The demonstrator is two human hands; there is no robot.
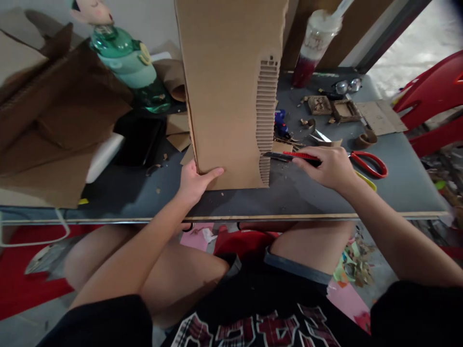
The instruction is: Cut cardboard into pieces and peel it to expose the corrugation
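Note:
A tall cardboard sheet (pixel 224 106) stands out in front of me, its lower edge near the front of the grey table. Along its right side the top layer is peeled away, baring corrugated ridges (pixel 266 111). My left hand (pixel 195 182) grips the sheet's lower left edge, thumb on the face and fingers hidden behind. In my right hand (pixel 327 166) is a red and black utility knife (pixel 302 156). Its blade tip meets the lower part of the bared ridges. Scissors with red handles (pixel 369 164) lie partly behind my right hand.
A green bottle (pixel 130 67) and a cardboard box (pixel 54 115) stand at the left, near a dark flat device (pixel 139 142). Farther right are a drink cup (pixel 314 46), glasses (pixel 347 86), small cardboard pieces (pixel 345 111) and a red chair (pixel 434 91). Scraps litter the grey table (pixel 307 202).

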